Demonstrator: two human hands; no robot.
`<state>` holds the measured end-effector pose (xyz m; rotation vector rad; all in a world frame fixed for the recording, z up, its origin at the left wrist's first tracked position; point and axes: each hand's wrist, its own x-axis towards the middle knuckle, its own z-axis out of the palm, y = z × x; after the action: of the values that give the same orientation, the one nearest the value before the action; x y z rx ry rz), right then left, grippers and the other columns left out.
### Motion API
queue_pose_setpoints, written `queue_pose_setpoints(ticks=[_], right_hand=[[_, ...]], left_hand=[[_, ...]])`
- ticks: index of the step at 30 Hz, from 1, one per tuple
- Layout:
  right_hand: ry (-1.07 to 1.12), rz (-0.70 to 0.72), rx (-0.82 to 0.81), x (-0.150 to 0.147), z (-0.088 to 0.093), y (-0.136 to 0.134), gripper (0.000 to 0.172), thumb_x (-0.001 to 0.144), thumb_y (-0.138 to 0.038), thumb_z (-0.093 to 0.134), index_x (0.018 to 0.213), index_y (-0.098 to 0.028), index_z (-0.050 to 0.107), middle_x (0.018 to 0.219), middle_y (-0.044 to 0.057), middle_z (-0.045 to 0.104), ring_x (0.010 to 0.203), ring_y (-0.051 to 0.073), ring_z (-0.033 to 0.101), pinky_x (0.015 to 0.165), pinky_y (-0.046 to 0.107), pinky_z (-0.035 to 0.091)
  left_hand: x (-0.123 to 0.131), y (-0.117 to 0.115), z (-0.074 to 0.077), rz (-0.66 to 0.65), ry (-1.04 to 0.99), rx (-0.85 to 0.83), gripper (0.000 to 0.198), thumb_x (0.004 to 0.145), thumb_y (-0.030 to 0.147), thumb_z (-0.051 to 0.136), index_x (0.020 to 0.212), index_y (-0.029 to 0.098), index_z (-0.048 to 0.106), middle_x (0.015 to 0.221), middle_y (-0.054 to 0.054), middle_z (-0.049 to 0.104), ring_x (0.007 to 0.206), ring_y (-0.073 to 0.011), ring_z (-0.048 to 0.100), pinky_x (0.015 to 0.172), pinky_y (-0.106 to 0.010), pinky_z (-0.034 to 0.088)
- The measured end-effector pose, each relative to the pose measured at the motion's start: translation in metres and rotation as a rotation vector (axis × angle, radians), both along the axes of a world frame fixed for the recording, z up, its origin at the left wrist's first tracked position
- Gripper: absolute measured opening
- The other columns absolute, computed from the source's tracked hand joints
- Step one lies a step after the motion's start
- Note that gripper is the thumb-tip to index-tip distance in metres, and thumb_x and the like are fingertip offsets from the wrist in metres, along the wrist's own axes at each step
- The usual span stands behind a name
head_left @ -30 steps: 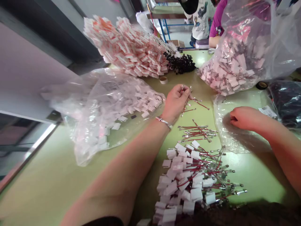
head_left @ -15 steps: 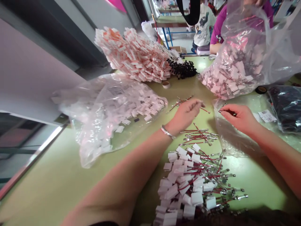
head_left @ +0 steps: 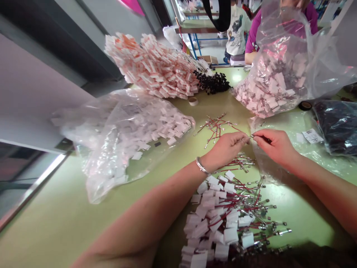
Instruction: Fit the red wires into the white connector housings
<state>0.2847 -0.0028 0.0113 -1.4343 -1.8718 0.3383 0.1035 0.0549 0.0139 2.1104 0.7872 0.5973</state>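
Note:
My left hand (head_left: 230, 146), a metal bracelet on its wrist, is closed in a pinch on a thin red wire (head_left: 239, 130) with a metal terminal at its end. Facing it, my right hand (head_left: 276, 143) pinches a small dark and metallic piece (head_left: 252, 136), too small to name. The fingertips of both hands almost meet there. Just beyond my left hand lies a loose pile of red wires (head_left: 216, 124) with metal ends. More red wires (head_left: 242, 162) lie below my hands, partly covered by the left one. Nearer me is a heap of white tags (head_left: 209, 216) on red wires with metal ends.
A clear bag of white pieces (head_left: 134, 130) lies left. Behind are bundled white-and-orange pieces (head_left: 161, 70), black-tipped leads (head_left: 213, 82) and a tape roll (head_left: 193, 101). A filled clear bag (head_left: 273, 85) and a dark package (head_left: 338, 124) stand right. A person in purple (head_left: 253, 35) sits opposite.
My left hand has come right and towards me, uncovering the far pile of wires. My right hand has moved slightly left, so the fingertips are now close together. The view has shifted a little.

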Motion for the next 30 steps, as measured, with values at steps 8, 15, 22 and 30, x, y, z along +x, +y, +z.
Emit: queue_pose_setpoints(ticks=[8,15,22,30], right_hand=[[0.005,0.092,-0.253,0.003,0.010,-0.002,0.016,0.082,-0.027,0.055,0.073,-0.020,0.067,0.066,0.000,0.063,0.061,0.013,0.053,0.060,0.028,0.040],[0.117,0.024,-0.608,-0.004,0.012,-0.005,0.024,0.080,-0.027,0.056,0.059,-0.019,0.059,0.056,0.000,0.059,0.050,0.010,0.044,0.052,0.027,0.037],[-0.251,0.258,-0.334,-0.007,0.005,0.000,0.018,0.083,-0.033,0.057,0.080,-0.025,0.073,0.076,0.003,0.067,0.064,0.015,0.055,0.062,0.030,0.041],[-0.178,-0.127,-0.165,0.036,0.037,0.013,0.028,0.086,-0.039,0.051,0.072,-0.024,0.070,0.061,0.000,0.061,0.057,0.015,0.051,0.054,0.029,0.037]], left_hand=[[-0.006,0.003,-0.008,-0.078,0.247,0.340,0.023,0.085,0.017,0.040,0.084,0.019,0.062,0.076,0.000,0.065,0.069,-0.0124,0.056,0.063,-0.024,0.039],[-0.010,0.003,0.008,-0.299,0.499,0.518,0.019,0.084,0.013,0.043,0.080,0.018,0.061,0.076,-0.002,0.064,0.070,-0.0148,0.056,0.061,-0.025,0.039],[-0.011,0.040,-0.001,0.088,0.300,0.372,0.032,0.093,0.022,0.039,0.116,0.020,0.060,0.106,-0.007,0.065,0.093,-0.0184,0.060,0.081,-0.031,0.045],[0.010,0.047,-0.037,0.027,0.518,0.417,0.016,0.090,0.024,0.048,0.098,0.019,0.061,0.099,-0.008,0.059,0.084,-0.0205,0.058,0.069,-0.030,0.042]])
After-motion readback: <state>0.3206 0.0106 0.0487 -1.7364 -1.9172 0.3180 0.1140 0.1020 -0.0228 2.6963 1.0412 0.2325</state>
